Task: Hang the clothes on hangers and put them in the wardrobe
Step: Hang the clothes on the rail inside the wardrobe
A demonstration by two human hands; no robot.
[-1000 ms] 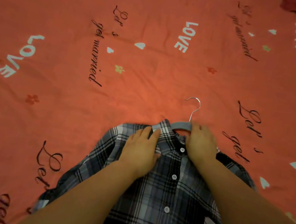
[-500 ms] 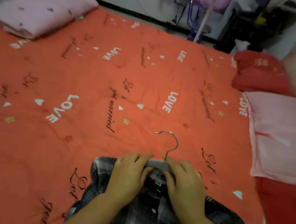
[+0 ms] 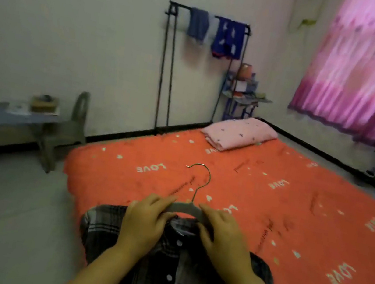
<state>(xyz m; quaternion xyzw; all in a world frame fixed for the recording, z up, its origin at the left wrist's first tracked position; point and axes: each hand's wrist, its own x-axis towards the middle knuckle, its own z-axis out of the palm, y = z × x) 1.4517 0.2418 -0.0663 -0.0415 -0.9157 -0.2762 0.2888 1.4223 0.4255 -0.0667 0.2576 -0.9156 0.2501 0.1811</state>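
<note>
While both hands clamp the hanger (image 3: 185, 209), the plaid shirt (image 3: 170, 274) sits on it, near centre.
Left hand (image 3: 143, 225) and right hand (image 3: 222, 240) curl fingers round its grey arms; shirt over near corner of orange bed (image 3: 270, 204); clothes rack (image 3: 200, 70) far, against wall (image 3: 77, 26).

Your dark plaid shirt (image 3: 177, 263), buttoned, sits on the grey hanger (image 3: 183, 208) by the bed's (image 3: 270, 204) near left corner; its metal hook points away from you.
</note>
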